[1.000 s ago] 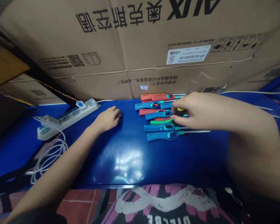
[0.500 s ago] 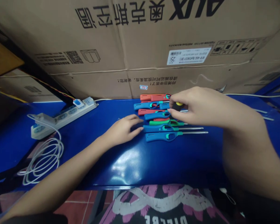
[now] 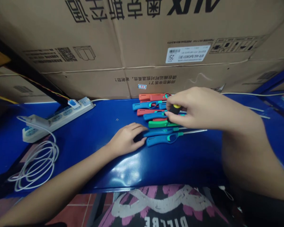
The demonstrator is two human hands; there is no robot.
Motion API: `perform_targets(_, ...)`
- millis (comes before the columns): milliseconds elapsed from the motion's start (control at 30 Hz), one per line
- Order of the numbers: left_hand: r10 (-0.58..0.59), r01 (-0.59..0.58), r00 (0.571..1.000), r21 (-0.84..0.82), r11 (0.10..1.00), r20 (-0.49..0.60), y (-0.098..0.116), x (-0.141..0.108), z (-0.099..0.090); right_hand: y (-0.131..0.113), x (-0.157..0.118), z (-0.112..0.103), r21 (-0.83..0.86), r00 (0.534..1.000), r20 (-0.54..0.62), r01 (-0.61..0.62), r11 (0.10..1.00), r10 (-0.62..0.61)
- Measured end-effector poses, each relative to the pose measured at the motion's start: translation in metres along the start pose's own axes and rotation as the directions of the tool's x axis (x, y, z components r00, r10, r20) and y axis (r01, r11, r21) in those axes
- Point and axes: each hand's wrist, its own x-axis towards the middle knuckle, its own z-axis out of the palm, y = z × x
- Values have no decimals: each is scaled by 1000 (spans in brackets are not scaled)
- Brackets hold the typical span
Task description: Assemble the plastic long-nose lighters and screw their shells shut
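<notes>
Several long-necked gas lighters lie side by side in a column, butts to the left and metal necks to the right. My left hand (image 3: 127, 138) has its thumb and fingers closed round the butt of a blue lighter (image 3: 162, 131). Just below that one lies another blue lighter (image 3: 159, 140); a green lighter (image 3: 157, 124) is just above. My right hand (image 3: 191, 108), closed, grips a black handle with a yellow end, apparently a screwdriver (image 3: 174, 110), over the middle of the column. Its tip is hidden. Farther back are red lighters (image 3: 146, 112) and more blue ones, partly covered by the right hand.
A white power strip (image 3: 59, 119) with a coiled white cable (image 3: 36, 167) is on the left of the blue table (image 3: 97, 170). A large cardboard box (image 3: 97, 78) stands along the back. One small V-shaped piece (image 3: 117, 119) lies left of the lighters.
My left hand has moved slightly down, and the blue lighter in it has turned so that its trigger loop no longer shows. The whole view has shifted a little; the right hand keeps its grip.
</notes>
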Motion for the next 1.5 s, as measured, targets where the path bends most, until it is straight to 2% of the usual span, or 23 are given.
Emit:
perform_targets(100, -67, 62, 997, -111, 992, -42, -3, -1, 4, -4, 5, 7, 5, 999, 40, 23, 1000, -24)
perform_targets(300, -147, 125, 986, -226, 966, -81, -9, -1, 15, -7, 9, 14, 2, 995, 96, 0, 1000, -1)
perform_targets(400, -158, 131, 983, -255, 958, -90, -9, -2, 19, -9, 9, 13, 8, 998, 70, 6, 1000, -7)
perform_targets(500, -164, 134, 983, -276, 952, -88, -8, -3, 20, -15, 12, 15, 90, 999, -14, 34, 995, -33)
perform_targets(600, -161, 130, 983, -277, 952, -90, -6, -3, 20, -24, 18, 23, 193, 994, -68, 96, 977, -85)
perform_targets(767, -149, 122, 985, -272, 955, -81, 2, -7, 19, -30, 25, 38, 258, 985, -85, 170, 951, -153)
perform_targets(1000, -200, 188, 980, -278, 942, -13, 20, -12, 30, -31, 25, 39, 267, 984, -101, 172, 948, -149)
perform_targets(1233, -149, 139, 989, -249, 958, -23, 15, -11, 30, -34, 24, 39, 288, 984, -86, 175, 942, -157)
perform_targets(1367, -155, 147, 988, -241, 959, -13, 15, -10, 27, -36, 26, 40, 226, 991, -56, 134, 965, -124)
perform_targets(1500, -155, 149, 988, -258, 955, -5, 16, -11, 25, -37, 26, 40, 208, 988, -101, 140, 968, -121)
